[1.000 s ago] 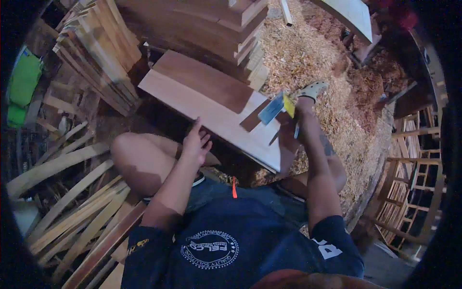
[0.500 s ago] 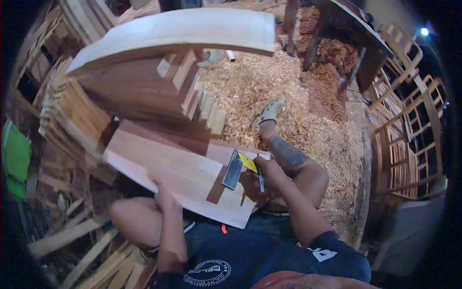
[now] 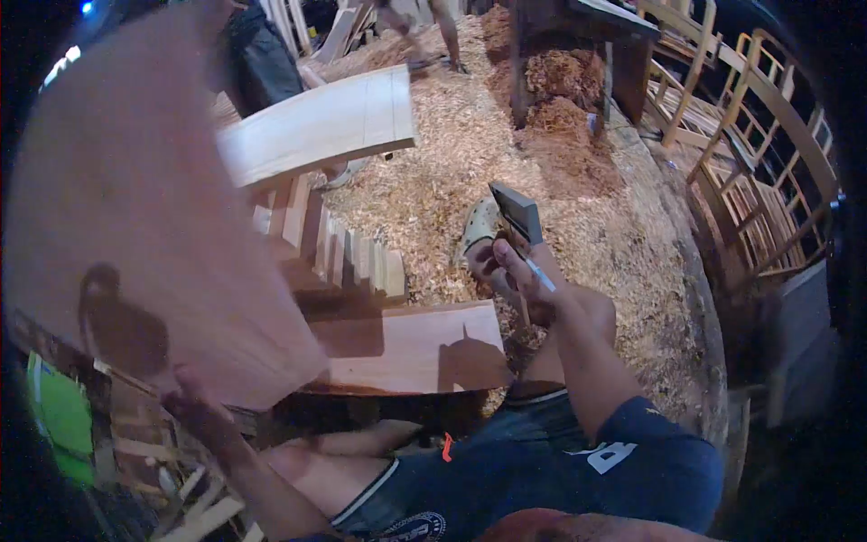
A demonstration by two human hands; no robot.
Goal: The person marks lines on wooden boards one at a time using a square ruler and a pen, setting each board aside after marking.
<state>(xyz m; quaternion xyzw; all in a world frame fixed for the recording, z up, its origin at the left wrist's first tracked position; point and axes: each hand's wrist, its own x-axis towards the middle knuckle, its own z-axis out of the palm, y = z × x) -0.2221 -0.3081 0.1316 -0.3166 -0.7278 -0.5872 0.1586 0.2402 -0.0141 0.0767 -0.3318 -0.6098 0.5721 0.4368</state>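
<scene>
My left hand (image 3: 200, 411) grips the lower edge of a wide, pale wooden board (image 3: 163, 199), which is raised and tilted at the left of the view. A shadow falls across the board's face. My right hand (image 3: 519, 271) is closed around a dark try square (image 3: 519, 212) and a slim white-and-blue pen (image 3: 540, 274), held above my bent leg. Between the two hands, another wooden board (image 3: 415, 348) lies flat in front of my lap. Past it is a stack of thick wooden pieces (image 3: 348, 257).
A pale curved plank (image 3: 325, 122) rests on top of the stack. Wood shavings (image 3: 442, 172) cover the floor. Slatted wooden frames (image 3: 768, 154) stand at the right. A green object (image 3: 59, 420) and scrap strips (image 3: 203, 510) lie at left. Another person's legs (image 3: 442, 32) show at the back.
My left hand has lifted the board off the lap area to the left and tilted it up, uncovering another board beneath. My right hand has drawn the square and pen up and away.
</scene>
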